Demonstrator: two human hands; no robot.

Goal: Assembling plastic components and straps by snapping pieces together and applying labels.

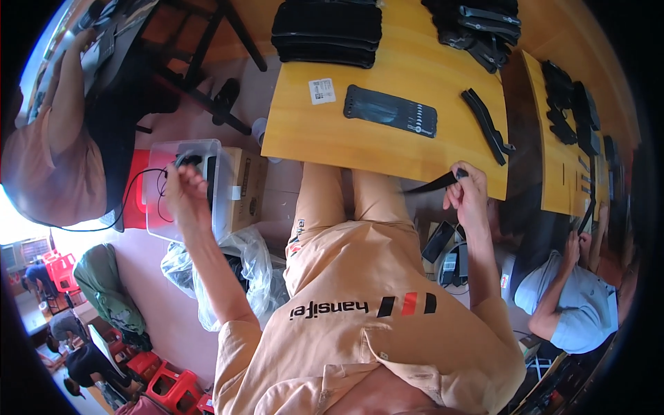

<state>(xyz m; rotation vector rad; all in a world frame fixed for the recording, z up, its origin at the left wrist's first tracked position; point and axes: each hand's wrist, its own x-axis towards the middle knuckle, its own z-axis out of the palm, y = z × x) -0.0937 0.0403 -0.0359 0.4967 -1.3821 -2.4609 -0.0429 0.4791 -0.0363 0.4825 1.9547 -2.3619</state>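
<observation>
Right hand point(467, 190): closed in a pinch, thumb and forefinger together on one end of a black strap point(436, 184), the other fingers curled loosely below. Position: at the near edge of the yellow wooden table point(304, 135), toward its right corner.

Black strap: gripped at its right end; the rest runs leftward from the fingers and slightly down, crossing the table's near edge, its far end blurred above the wearer's thigh.

Left hand point(185, 190): well apart from the strap, over the clear plastic bin point(223, 200) to the left of the table; fingers partly bent, blurred. Whether it has hold of anything cannot be told. A thin black cord point(76, 229) loops away to the left from beside this hand.

On the table, beyond the right hand: one curved black strip point(484, 128), lying slantwise near the right edge; one flat black panel point(391, 111) with pale markings, left of the strip; one white label point(321, 90), left of the panel; one stack of black padded pieces point(326, 34) at the far left; one heap of black parts point(477, 31) at the far right.

Beside the bin: one cardboard box point(247, 190), standing between bin and table; one crumpled clear bag point(256, 259), nearer the wearer.

At right: a co-worker in a light blue shirt point(570, 304), beside a second table point(557, 180).
</observation>
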